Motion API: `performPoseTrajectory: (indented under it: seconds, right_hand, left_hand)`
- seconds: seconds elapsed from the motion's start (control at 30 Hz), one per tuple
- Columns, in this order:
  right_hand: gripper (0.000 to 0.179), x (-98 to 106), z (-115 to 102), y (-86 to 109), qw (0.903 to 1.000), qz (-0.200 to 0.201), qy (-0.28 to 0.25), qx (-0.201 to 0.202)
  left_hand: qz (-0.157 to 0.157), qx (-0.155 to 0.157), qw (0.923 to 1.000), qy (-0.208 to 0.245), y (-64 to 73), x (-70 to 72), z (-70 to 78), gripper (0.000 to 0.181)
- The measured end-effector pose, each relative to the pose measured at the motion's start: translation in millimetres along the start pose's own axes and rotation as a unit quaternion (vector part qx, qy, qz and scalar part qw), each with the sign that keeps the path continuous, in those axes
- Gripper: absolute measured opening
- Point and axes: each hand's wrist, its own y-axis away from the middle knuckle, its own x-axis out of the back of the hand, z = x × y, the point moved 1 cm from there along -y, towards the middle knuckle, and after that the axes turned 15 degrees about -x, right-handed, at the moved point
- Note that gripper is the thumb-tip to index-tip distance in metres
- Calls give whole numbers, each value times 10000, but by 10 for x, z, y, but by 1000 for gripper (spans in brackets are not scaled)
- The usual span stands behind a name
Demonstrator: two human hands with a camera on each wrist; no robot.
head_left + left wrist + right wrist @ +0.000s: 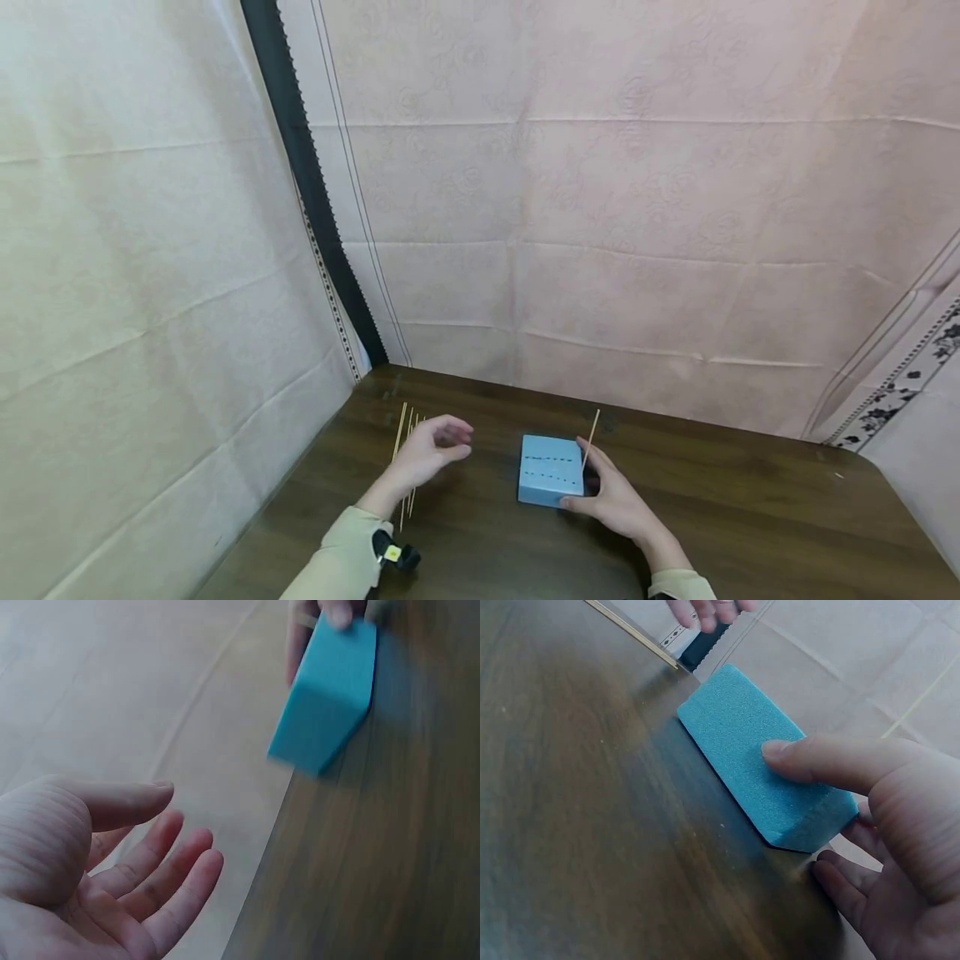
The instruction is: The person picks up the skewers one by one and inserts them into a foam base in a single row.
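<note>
A light blue foam block lies on the table, with rows of small dark marks across its top. My right hand grips its right end, the thumb on the near side and fingers at the far side. A thin wooden stick rises at the block's right edge beside those fingers; whether it stands in the block or is held, I cannot tell. To the left, my left hand hovers with loosely bent fingers and holds nothing. Several thin sticks lie beneath it, partly hidden by the hand and forearm.
The dark brown wooden table meets a pale patterned cloth along its back edge. Another pale cloth hangs along the left side. A black device is strapped to the left wrist.
</note>
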Motion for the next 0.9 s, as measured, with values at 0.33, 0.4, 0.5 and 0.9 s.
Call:
performPoseTrajectory:
  seconds: [0.33, 0.4, 0.5, 0.9]
  right_hand:
    - [112, -4, -13, -25, 10000, 31, 40, 30]
    - [112, -10, -6, -36, 10000, 40, 72, 19]
    - [112, -17, 5, -43, 10000, 42, 85, -14]
    - [112, -4, 19, -15, 9999, 8, 167, -30]
  left_hand:
    - [691, 477, 9961, -260, 136, 608, -311, 30]
    - [821, 587, 9943, -332, 164, 695, -379, 31]
    - [915, 724, 9924, -381, 213, 798, -457, 34]
    - [1095, 1152, 9858, -546, 342, 912, -632, 37]
